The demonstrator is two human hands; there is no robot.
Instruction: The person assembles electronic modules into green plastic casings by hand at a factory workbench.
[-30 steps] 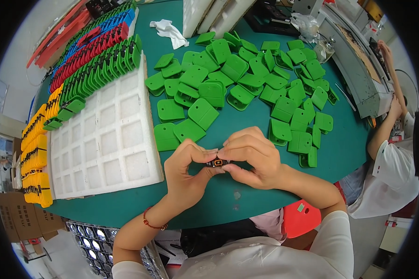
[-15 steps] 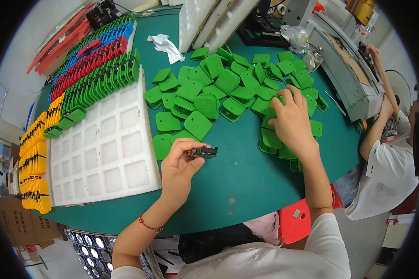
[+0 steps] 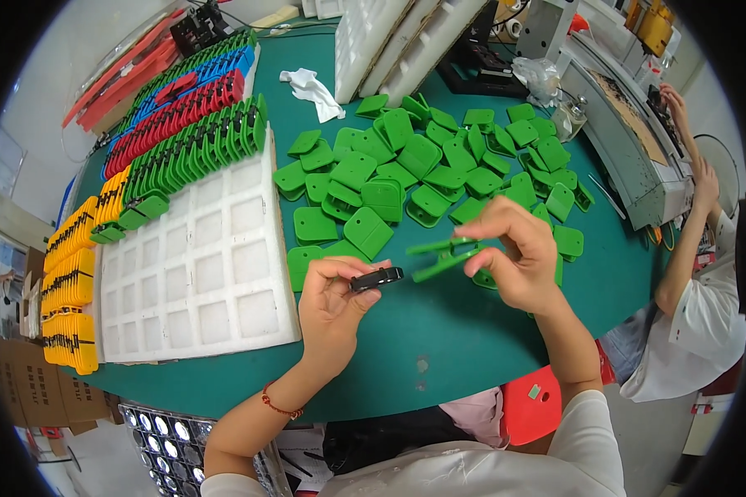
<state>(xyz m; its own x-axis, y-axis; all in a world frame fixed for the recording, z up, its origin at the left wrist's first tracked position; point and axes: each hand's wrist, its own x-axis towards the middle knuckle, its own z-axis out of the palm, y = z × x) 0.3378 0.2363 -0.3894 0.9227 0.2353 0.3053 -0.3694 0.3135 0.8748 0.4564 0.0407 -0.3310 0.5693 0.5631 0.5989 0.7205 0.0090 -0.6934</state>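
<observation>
A small black part (image 3: 376, 279) with a rounded end sits above the green surface (image 3: 472, 340), pinched between the thumb and fingers of the left hand (image 3: 330, 311); its rounded end points toward three o'clock. All directions here are read from this part. Between two and three o'clock, just beside it, is a folded green piece (image 3: 439, 264), slightly blurred, its two leaves spread apart toward nine o'clock. The right hand (image 3: 518, 257) has it between thumb and fingers near the end where the leaves meet. A narrow gap shows between the black part and the green piece. At one o'clock, many more folded green pieces (image 3: 382, 199) lie in a loose, overlapping heap.

At nine o'clock is a white tray (image 3: 192, 269) with square recesses. Green clips (image 3: 195, 157) with black parts on them stand in a row at ten o'clock, next to a red row (image 3: 182, 116), while yellow clips (image 3: 69, 306) line the tray's far side at nine o'clock. A crumpled white cloth (image 3: 311, 93) lies between eleven and twelve, and white slabs (image 3: 373, 50) lean at twelve. At two o'clock stands a grey machine (image 3: 613, 124), with a co-worker's hand (image 3: 675, 103) near it. A red seat (image 3: 526, 414) shows at four o'clock.
</observation>
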